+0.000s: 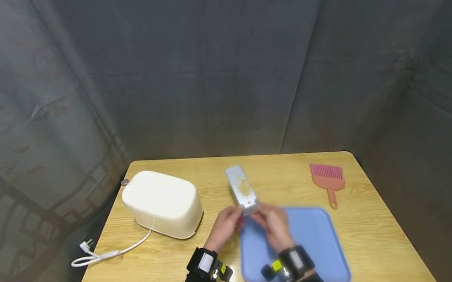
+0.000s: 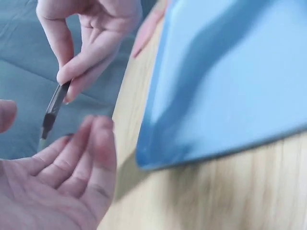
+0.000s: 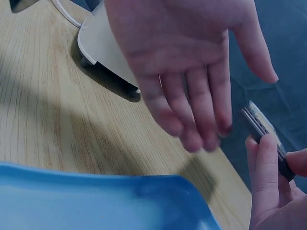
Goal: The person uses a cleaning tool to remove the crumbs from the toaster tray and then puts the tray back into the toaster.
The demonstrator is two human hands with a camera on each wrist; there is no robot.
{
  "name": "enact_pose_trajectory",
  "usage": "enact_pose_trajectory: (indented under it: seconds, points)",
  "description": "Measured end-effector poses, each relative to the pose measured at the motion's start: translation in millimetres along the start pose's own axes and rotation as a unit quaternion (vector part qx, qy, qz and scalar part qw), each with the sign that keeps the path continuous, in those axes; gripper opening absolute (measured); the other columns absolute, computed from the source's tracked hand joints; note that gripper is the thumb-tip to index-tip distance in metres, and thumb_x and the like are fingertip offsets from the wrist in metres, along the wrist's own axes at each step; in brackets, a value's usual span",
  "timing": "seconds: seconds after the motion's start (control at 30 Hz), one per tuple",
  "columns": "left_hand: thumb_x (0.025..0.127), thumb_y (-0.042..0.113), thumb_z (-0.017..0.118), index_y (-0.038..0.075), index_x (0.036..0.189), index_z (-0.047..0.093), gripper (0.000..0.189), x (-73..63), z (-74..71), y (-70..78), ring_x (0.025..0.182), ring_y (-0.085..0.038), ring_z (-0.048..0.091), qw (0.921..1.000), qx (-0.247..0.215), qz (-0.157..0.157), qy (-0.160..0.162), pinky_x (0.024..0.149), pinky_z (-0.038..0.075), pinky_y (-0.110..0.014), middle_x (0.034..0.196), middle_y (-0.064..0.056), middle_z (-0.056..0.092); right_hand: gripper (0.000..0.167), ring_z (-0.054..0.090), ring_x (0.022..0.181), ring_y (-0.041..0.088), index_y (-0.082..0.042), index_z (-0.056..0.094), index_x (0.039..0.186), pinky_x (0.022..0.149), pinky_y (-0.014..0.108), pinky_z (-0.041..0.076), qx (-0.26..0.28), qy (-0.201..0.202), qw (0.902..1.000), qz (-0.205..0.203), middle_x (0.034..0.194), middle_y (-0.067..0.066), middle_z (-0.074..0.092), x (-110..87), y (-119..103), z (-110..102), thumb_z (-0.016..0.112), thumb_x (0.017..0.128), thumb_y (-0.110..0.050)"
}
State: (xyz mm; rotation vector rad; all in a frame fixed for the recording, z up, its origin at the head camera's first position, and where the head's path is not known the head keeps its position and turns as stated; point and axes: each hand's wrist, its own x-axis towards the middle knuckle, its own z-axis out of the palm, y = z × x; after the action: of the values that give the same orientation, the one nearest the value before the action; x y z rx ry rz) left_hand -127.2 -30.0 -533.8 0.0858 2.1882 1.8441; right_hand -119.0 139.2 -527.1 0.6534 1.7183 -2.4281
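A narrow metal crumb tray (image 1: 241, 186), with pale yellowish crumbs on it, is held above the table at the near edge of a blue tray (image 1: 315, 242). My right hand (image 1: 273, 223) pinches its near end between thumb and fingers; the right wrist view has the crumb tray (image 3: 263, 125) nearly edge-on. At the near left corner is my left hand (image 1: 224, 226). In the left wrist view that left hand (image 2: 62, 187) has its palm up, fingers extended and thumb apart, close beside the metal without gripping it.
On the left of the wooden table (image 1: 173, 266) sits a cream toaster-like appliance (image 1: 162, 200), its white cord (image 1: 122, 251) and plug (image 1: 85, 247) at the left edge. A pink brush (image 1: 328, 180) lies at the right. Grey cloth (image 1: 202, 70) hangs behind.
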Motion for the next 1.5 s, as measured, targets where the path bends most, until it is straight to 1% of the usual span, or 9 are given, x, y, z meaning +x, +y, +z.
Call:
enact_pose_trajectory:
  seconds: [0.07,0.13,0.27,0.43,0.63,0.8,1.0,1.27,1.5]
  points:
    - [0.108,0.04,0.051,-0.003,0.117,0.065,0.046,3.4,2.6,-4.0,0.084,-0.021,0.067,0.9985,-0.05,-0.005,-0.02,0.078,0.056,-0.035,0.097,-0.016,0.07,0.039,0.074,0.102,0.021,0.007,0.059,0.132,0.091,0.03,0.06,-0.003,0.002,1.0,-0.002,0.124,0.019,0.068,-0.9,1,1,0.067,0.097,-0.008]
    - [0.108,0.037,0.052,-0.005,0.115,0.065,0.044,5.4,4.4,-6.4,0.079,-0.016,0.065,0.9962,-0.081,-0.008,-0.03,0.074,0.056,-0.031,0.093,-0.012,0.07,0.039,0.073,0.101,0.021,0.007,0.06,0.132,0.09,0.03,0.06,-0.005,0.006,1.0,-0.002,0.122,0.018,0.068,-1.6,2,2,0.067,0.096,-0.008]
    - [0.107,0.032,0.056,-0.006,0.112,0.064,0.039,7.9,6.4,-7.9,0.073,-0.011,0.062,0.994,-0.102,-0.005,-0.038,0.067,0.054,-0.024,0.085,-0.004,0.067,0.038,0.074,0.097,0.02,0.009,0.061,0.13,0.089,0.03,0.06,-0.004,0.005,1.0,-0.006,0.116,0.015,0.07,-1.0,5,3,0.068,0.095,-0.007]
    - [0.107,0.026,0.058,-0.007,0.106,0.064,0.033,11.9,8.5,-11.0,0.067,-0.009,0.06,0.9937,-0.106,0.006,-0.036,0.061,0.052,-0.022,0.078,-0.001,0.064,0.036,0.074,0.093,0.018,0.01,0.062,0.126,0.088,0.031,0.061,0.005,0.002,0.9999,-0.01,0.109,0.012,0.071,-0.6,8,5,0.068,0.094,-0.004]
    - [0.107,0.017,0.055,-0.005,0.102,0.062,0.023,11.6,9.7,-13.2,0.061,-0.009,0.059,0.9959,-0.09,0.01,-0.009,0.057,0.051,-0.022,0.073,0.0,0.063,0.035,0.075,0.097,0.021,0.011,0.062,0.127,0.09,0.031,0.06,-0.005,-0.027,0.9996,-0.01,0.115,0.016,0.071,-2.4,10,3,0.067,0.095,-0.004]
    - [0.107,0.012,0.051,-0.007,0.102,0.061,0.022,8.2,9.5,-11.2,0.062,-0.01,0.06,0.9962,-0.086,0.007,-0.006,0.057,0.05,-0.022,0.074,-0.003,0.066,0.037,0.077,0.095,0.022,0.013,0.06,0.127,0.088,0.032,0.061,-0.03,-0.044,0.9985,-0.01,0.115,0.021,0.07,-3.9,9,-1,0.067,0.094,-0.003]
    - [0.107,0.011,0.05,-0.007,0.102,0.06,0.021,5.6,8.6,-9.0,0.062,-0.01,0.062,0.9957,-0.092,0.006,0.001,0.057,0.05,-0.022,0.076,-0.008,0.069,0.041,0.077,0.09,0.021,0.013,0.059,0.129,0.085,0.031,0.061,-0.057,-0.06,0.9966,-0.009,0.111,0.021,0.073,-6.6,6,-3,0.069,0.093,-0.004]
    - [0.108,0.012,0.049,-0.007,0.107,0.06,0.022,1.5,7.0,-6.6,0.064,-0.01,0.064,0.9957,-0.09,0.002,0.024,0.057,0.051,-0.022,0.083,-0.013,0.073,0.039,0.073,0.076,0.015,0.01,0.064,0.124,0.075,0.03,0.062,-0.132,-0.057,0.9896,-0.012,0.094,0.012,0.075,-9.9,5,-3,0.073,0.093,-0.01]
    - [0.11,0.014,0.046,-0.007,0.105,0.057,0.024,1.5,7.4,-8.5,0.063,-0.015,0.059,0.9946,-0.084,0.012,0.06,0.059,0.051,-0.029,0.08,-0.01,0.068,0.034,0.072,0.078,0.019,0.008,0.068,0.116,0.077,0.036,0.063,-0.184,-0.085,0.9793,-0.012,0.092,0.01,0.074,-14.9,6,-1,0.076,0.092,-0.016]
